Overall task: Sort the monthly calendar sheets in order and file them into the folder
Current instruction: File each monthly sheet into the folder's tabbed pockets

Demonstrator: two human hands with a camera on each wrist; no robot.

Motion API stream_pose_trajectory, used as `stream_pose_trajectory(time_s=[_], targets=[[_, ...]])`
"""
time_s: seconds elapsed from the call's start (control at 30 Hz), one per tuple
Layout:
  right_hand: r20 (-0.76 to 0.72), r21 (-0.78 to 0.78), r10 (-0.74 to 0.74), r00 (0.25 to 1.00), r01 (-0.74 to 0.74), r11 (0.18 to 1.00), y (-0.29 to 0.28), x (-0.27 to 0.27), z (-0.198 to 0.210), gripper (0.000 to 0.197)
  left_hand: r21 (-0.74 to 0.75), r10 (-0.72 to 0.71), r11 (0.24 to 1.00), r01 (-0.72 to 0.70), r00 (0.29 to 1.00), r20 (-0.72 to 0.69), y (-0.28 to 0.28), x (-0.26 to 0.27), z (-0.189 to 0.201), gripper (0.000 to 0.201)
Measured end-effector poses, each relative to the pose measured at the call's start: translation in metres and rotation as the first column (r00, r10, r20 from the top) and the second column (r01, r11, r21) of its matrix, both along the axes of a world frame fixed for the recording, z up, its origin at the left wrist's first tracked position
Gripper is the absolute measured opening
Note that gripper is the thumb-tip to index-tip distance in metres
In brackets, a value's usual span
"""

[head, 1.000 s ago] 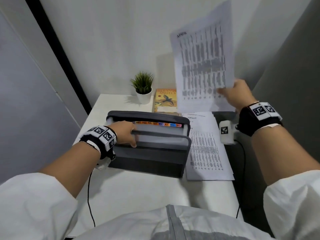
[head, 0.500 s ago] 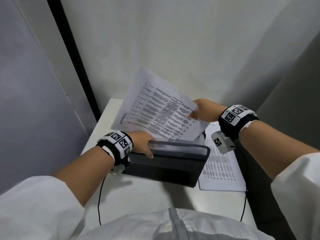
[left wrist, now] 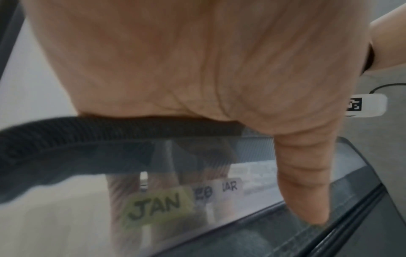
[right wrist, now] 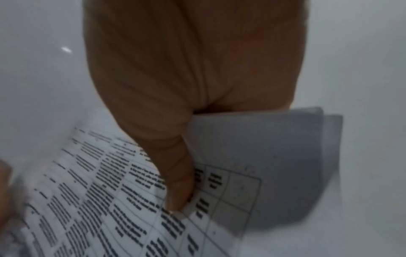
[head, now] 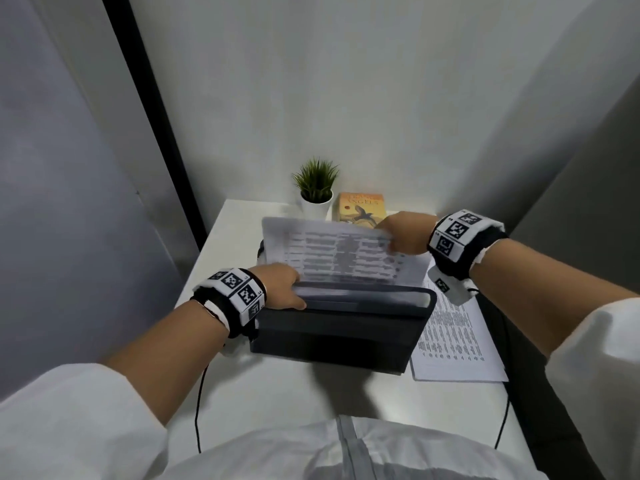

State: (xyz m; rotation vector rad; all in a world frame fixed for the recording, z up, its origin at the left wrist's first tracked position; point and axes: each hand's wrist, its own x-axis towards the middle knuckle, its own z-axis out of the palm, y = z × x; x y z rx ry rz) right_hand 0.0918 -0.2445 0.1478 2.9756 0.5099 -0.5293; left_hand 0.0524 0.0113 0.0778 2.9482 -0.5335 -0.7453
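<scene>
A dark grey accordion folder (head: 332, 327) stands open in the middle of the white table. My left hand (head: 284, 285) grips its front wall at the left end: the fingers reach down behind the translucent divider (left wrist: 66, 208), the thumb (left wrist: 303, 182) stays outside. Tabs marked JAN (left wrist: 156, 207), FEB and MAR show there. My right hand (head: 405, 233) pinches a printed calendar sheet (head: 339, 254) by its upper right corner, thumb (right wrist: 175, 173) on the printed face. The sheet (right wrist: 98, 200) leans over the folder with its lower edge in the mouth. More sheets (head: 453, 337) lie stacked to the folder's right.
A small potted plant (head: 316, 188) and an orange book (head: 360, 207) stand at the back of the table (head: 277, 393). Walls close in on both sides. Thin black cables hang off the front left and right edges.
My right hand has brought the sheet down from high on the right to the folder, where its lower edge now sits in the mouth. The left hand has kept its hold on the folder.
</scene>
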Motion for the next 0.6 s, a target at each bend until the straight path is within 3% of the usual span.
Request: stream_pose_trajectory(time_s=[0.17,0.3,0.43,0.6], targets=[[-0.172,-0.161,0.054,0.984,-0.082,0.983,0.026,-0.014,-0.027,0.03,-0.03,-0.042,0.999,0.044,0.998,0.054,0.008,-0.004,-0.006,0.057],[-0.196,-0.208,0.051,0.979,-0.092,0.974,0.027,-0.019,-0.039,0.033,-0.096,-0.046,0.994,0.059,0.99,0.131,0.013,-0.008,-0.012,0.052],[-0.165,-0.134,-0.006,0.986,-0.016,0.991,0.022,-0.018,-0.043,0.031,-0.13,-0.115,0.978,0.161,0.946,0.305,0.019,-0.012,-0.018,0.048],[-0.158,-0.011,-0.045,0.986,0.044,0.999,0.016,-0.022,-0.055,0.03,-0.158,-0.136,0.969,0.19,0.944,0.301,0.02,-0.013,-0.021,0.043]])
